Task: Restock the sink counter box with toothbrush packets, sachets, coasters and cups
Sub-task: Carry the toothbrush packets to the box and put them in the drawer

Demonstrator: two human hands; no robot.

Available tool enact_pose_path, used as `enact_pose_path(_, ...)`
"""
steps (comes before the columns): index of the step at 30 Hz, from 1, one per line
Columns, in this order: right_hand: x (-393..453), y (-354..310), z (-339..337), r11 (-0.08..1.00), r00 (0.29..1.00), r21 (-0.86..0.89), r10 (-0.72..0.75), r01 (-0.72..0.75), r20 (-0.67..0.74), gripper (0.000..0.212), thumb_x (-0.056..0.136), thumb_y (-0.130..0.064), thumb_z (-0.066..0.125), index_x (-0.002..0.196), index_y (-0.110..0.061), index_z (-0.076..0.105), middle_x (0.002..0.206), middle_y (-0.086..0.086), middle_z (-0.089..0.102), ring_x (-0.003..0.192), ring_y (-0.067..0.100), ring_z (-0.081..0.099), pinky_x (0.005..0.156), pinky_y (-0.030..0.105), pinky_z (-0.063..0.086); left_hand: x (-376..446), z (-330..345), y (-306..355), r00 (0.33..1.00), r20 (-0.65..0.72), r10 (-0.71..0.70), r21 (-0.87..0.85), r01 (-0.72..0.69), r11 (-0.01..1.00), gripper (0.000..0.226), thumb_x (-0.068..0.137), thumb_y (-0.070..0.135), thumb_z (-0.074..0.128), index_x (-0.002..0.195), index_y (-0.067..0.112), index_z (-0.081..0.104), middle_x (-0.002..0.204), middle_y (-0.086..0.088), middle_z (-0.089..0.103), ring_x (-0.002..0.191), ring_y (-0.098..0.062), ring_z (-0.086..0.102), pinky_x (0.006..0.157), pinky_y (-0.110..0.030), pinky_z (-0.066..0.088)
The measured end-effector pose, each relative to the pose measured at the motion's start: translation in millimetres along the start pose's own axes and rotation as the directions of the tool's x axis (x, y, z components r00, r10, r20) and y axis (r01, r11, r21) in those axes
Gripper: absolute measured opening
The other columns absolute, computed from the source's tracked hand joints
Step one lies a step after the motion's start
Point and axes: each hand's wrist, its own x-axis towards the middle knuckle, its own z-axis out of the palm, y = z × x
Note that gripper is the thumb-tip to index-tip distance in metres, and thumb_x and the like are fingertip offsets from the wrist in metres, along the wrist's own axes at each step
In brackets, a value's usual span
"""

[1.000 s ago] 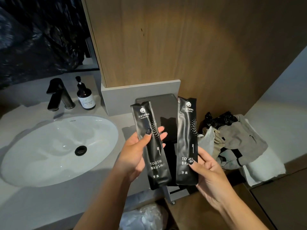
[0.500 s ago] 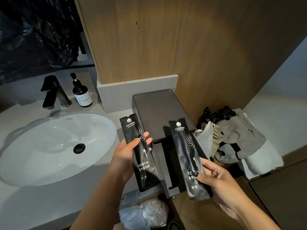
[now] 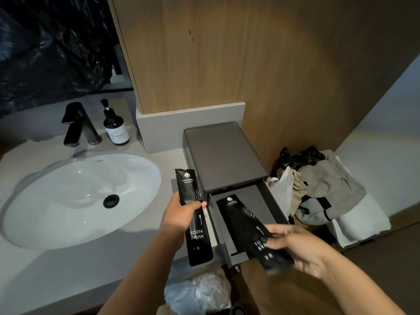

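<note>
L hand (image 3: 181,212) grips a long black foil toothbrush packet (image 3: 195,220) upright over the grey counter (image 3: 68,269), logo end away; R hand (image 3: 302,248) pinches a 2nd black packet (image 3: 247,226) w/ its long axis slanting into the open drawer of the dark grey box (image 3: 223,155), beside white oval sink (image 3: 77,196), wood-panel wall (image 3: 250,53) behind

The left hand (image 3: 181,214) grips an upright black toothbrush packet (image 3: 195,223) over the grey worktop (image 3: 68,269), beside the white sink (image 3: 75,196). The right hand (image 3: 302,248) holds a second packet (image 3: 245,223) slanted into the open drawer (image 3: 261,201) of the dark box (image 3: 223,155). A tap (image 3: 79,126) and a pump bottle (image 3: 114,126) stand behind the sink.
</note>
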Motion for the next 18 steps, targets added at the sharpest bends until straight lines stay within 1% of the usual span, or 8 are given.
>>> enact_pose_path(3,35.8,-12.1,13.9,1.000,0.997,0.009,-0.019,0.019,-0.079,0.034,0.087,0.018,0.046,0.111,0.003,0.064,0.099,0.030,0.069,0.080,0.045,0.070,0.047,0.048,0.058,-1.4,2.5,-3.3,0.999,0.001,-0.047,-0.007,0.047,0.999,0.030,0.070,0.009,0.078,0.097,0.017,0.067,0.087,-0.011,0.074,0.081,-0.033,0.070,0.081,-0.052,0.057)
enact_pose_path(7,74.3,-17.6,32.0,0.995,0.991,-0.090,-0.047,0.036,-0.124,0.039,0.085,0.022,0.041,0.109,0.002,0.065,0.087,0.022,0.069,0.065,0.029,0.068,0.041,0.034,0.056,-1.8,0.6,-10.9,0.994,-0.014,-0.106,-0.022,0.106,0.994,0.036,0.066,0.009,0.079,0.099,0.012,0.066,0.090,-0.016,0.073,0.077,-0.035,0.070,0.075,-0.050,0.059)
enact_pose_path(10,88.4,-13.5,39.4,0.984,0.989,-0.179,-0.038,0.013,-0.140,0.039,0.083,0.024,0.040,0.100,-0.002,0.063,0.076,0.016,0.065,0.061,0.023,0.063,0.035,0.023,0.047,-3.9,-2.0,-12.2,0.994,-0.009,-0.109,-0.065,0.108,0.992,0.029,0.072,0.002,0.076,0.099,0.008,0.067,0.086,-0.016,0.071,0.072,-0.032,0.068,0.068,-0.043,0.060)
enact_pose_path(12,94.1,-7.7,40.2,0.972,0.984,-0.233,-0.055,0.014,-0.170,0.035,0.084,0.022,0.045,0.100,-0.004,0.062,0.080,0.014,0.066,0.063,0.022,0.061,0.039,0.021,0.044,-5.3,-3.8,-13.5,0.996,0.003,-0.087,-0.083,0.087,0.993,0.028,0.073,0.000,0.075,0.099,0.004,0.065,0.083,-0.016,0.068,0.069,-0.031,0.066,0.066,-0.042,0.059)
enact_pose_path(14,99.1,-1.9,40.4,0.951,0.973,-0.307,-0.084,0.015,-0.213,0.026,0.088,0.011,0.054,0.103,-0.007,0.064,0.087,0.013,0.069,0.069,0.021,0.061,0.054,0.024,0.045,-7.7,-3.3,-15.0,0.997,0.009,-0.076,-0.088,0.077,0.993,0.028,0.073,-0.002,0.074,0.099,0.001,0.064,0.082,-0.017,0.066,0.067,-0.031,0.063,0.066,-0.045,0.058)
enact_pose_path(16,100.8,-0.9,43.8,0.880,0.950,-0.475,-0.172,0.029,-0.260,0.009,0.093,-0.005,0.055,0.094,-0.010,0.063,0.078,0.007,0.062,0.063,0.014,0.053,0.050,0.018,0.042,-10.1,-0.7,-16.9,0.996,0.004,-0.093,-0.075,0.093,0.993,0.028,0.073,-0.003,0.073,0.099,0.000,0.063,0.081,-0.018,0.065,0.067,-0.032,0.062,0.068,-0.049,0.057)
enact_pose_path(17,102.5,-1.3,44.9,0.818,0.937,-0.574,-0.226,0.034,-0.267,0.010,0.095,-0.010,0.055,0.088,-0.010,0.062,0.072,0.004,0.057,0.059,0.013,0.048,0.047,0.017,0.039,-11.4,0.8,-18.2,0.995,0.007,-0.103,-0.065,0.103,0.993,0.028,0.073,-0.003,0.073,0.099,-0.001,0.063,0.080,-0.018,0.064,0.067,-0.032,0.062,0.068,-0.049,0.057)
enact_pose_path(18,104.3,-2.0,46.2,0.753,0.922,-0.657,-0.282,0.041,-0.265,0.014,0.095,-0.014,0.055,0.084,-0.009,0.062,0.069,0.003,0.053,0.060,0.013,0.047,0.051,0.019,0.040,-12.7,2.4,-19.3,0.994,0.015,-0.109,-0.054,0.110,0.993,0.028,0.073,-0.002,0.073,0.098,-0.001,0.062,0.079,-0.017,0.064,0.067,-0.032,0.061,0.067,-0.047,0.057)
